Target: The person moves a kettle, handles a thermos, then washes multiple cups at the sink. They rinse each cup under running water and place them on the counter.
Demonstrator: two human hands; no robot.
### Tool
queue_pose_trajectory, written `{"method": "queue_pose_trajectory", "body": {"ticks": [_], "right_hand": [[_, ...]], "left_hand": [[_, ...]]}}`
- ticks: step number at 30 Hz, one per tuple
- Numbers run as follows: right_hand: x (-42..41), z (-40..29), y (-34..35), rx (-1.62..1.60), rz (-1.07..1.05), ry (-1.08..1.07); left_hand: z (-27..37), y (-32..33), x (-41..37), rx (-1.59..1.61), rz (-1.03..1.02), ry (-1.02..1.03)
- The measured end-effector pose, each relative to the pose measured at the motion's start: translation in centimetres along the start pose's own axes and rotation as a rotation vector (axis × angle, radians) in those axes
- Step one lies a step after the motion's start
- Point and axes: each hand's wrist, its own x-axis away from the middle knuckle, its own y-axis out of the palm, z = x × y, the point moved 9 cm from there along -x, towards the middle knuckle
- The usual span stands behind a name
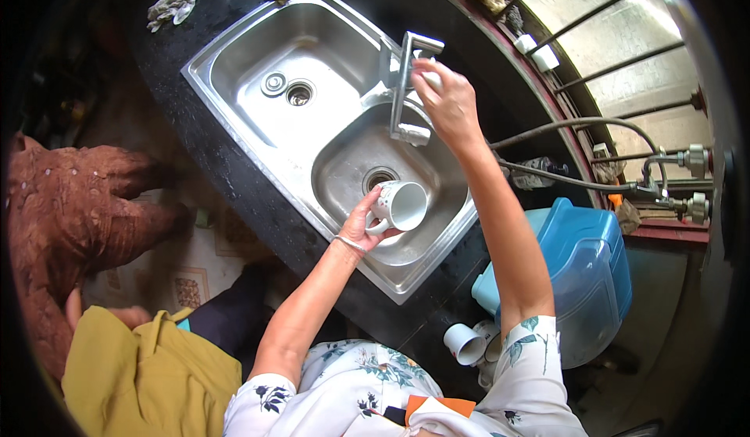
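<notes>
In the head view my left hand (364,220) holds a white ceramic mug (401,207) with a small printed pattern, by its handle side. The mug is tilted over the smaller bowl (340,170) of a stainless steel double sink, its mouth facing right. My right hand (448,100) has its fingers curled at the base of the metal faucet (401,94); the part under the fingers is mostly hidden. The faucet's spout end reaches over the smaller bowl, above and right of the mug. I cannot make out any running water.
The larger bowl (328,44) has a drain strainer (273,84) beside its drain. Crumpled cloths (173,9) lie on the black countertop (234,193). At right are a blue plastic container (577,249), white mugs (464,343) and flexible hoses (562,125). People in brown (70,202) and mustard clothing (146,372) are at left.
</notes>
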Motion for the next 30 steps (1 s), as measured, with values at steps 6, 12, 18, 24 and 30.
{"method": "queue_pose_trajectory", "body": {"ticks": [6, 12, 18, 24, 30], "right_hand": [[-7.3, 1.4, 9.0, 0.388, -0.278, 0.216], [-10.0, -0.8, 10.0, 0.873, -0.375, 0.071], [-9.4, -0.9, 10.7, 0.904, -0.447, -0.042], [-2.7, -0.2, 12.4, 0.465, -0.679, -0.076], [2.6, 4.0, 1.0, -0.738, 0.157, 0.586]], "left_hand": [[4.1, 1.7, -1.6, 0.005, -0.072, 0.023], [5.6, 1.1, -2.3, -0.024, -0.008, 0.022], [5.8, 0.6, -2.7, -0.045, 0.002, -0.001], [5.7, 2.5, -3.5, -0.071, -0.007, 0.024], [7.4, 1.9, -5.7, 0.022, -0.113, 0.038]]}}
